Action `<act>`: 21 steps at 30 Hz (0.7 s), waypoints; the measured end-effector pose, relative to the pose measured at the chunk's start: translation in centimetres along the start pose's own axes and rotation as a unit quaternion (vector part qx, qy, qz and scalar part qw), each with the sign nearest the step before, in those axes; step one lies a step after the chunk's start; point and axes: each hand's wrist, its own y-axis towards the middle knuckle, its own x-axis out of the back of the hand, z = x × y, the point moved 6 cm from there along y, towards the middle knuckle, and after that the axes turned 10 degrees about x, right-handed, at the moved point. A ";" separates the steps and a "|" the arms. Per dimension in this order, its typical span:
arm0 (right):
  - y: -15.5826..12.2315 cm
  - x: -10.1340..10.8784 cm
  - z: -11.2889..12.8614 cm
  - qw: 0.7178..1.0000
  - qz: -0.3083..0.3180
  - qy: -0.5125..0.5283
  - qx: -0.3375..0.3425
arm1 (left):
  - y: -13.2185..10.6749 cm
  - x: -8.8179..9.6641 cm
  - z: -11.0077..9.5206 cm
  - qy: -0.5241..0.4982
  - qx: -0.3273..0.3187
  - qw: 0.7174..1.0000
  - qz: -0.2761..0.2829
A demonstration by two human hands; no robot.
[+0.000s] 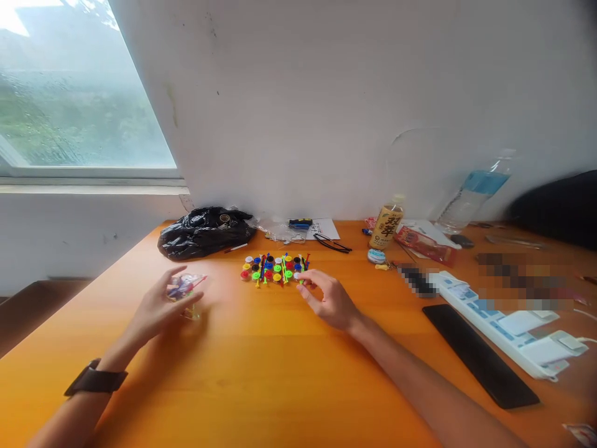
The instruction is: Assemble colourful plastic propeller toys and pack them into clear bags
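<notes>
Small round plastic pieces (277,269) in red, blue, yellow, white, black and green stand in rows on the wooden table (261,373). Thin coloured pegs (263,267) lie between groups of them. At the right end of the rows is my right hand (331,300), thumb and forefinger closed beside a white round piece (297,275); whatever sits between the fingertips is too small to name. To the left, my left hand (161,306) has its thumb and fingers around a clear plastic bag (189,289) with coloured pieces inside. The bag is slightly blurred.
Along the wall lie a black plastic bag (205,233), clear wrapping (277,230) and black glasses (332,243). Farther right stand a drink bottle (386,225) and a small round tin (377,256). A white power strip (494,330) and a long black bar (480,354) flank my right forearm.
</notes>
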 end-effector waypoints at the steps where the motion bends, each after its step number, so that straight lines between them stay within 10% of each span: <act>1: -0.3 -0.9 0.2 0.997 0.024 0.062 -0.036 | -1.3 -1.5 -1.0 -0.044 0.001 0.998 0.043; 8: -1.9 -6.3 2.7 0.828 0.124 0.508 -0.204 | -8.6 -10.0 -9.3 -0.185 -0.088 0.965 0.163; 13: -1.2 -4.4 0.2 0.842 0.092 0.489 -0.209 | -9.0 -11.9 -11.5 -0.319 -0.078 0.921 0.211; 21: -1.1 -1.9 -3.6 0.852 0.075 0.458 -0.242 | -7.6 -10.3 -10.7 -0.290 -0.003 0.932 0.218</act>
